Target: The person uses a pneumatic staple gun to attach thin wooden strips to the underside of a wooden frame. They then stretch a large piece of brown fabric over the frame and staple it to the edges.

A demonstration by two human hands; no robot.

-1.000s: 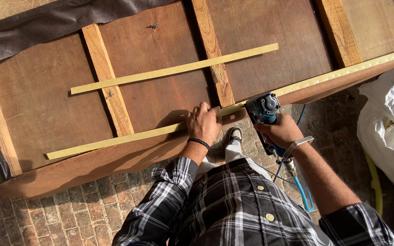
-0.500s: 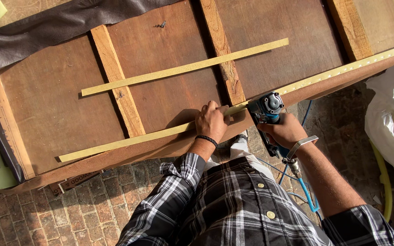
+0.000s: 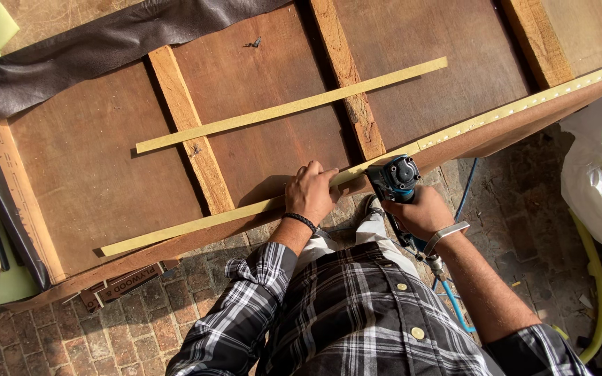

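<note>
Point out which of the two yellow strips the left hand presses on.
The lower yellow strip along the board's near edge, under the left hand; the upper strip lies untouched.

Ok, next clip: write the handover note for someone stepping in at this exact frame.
Left hand presses the near yellow strip flat along the wooden panel's front edge.
Right hand grips the blue power tool, its head at the strip.
Done: the strip right of the tool shows a row of small marks.
Left: the stretch left of the hand looks bare; a second strip lies loose further back.
</note>
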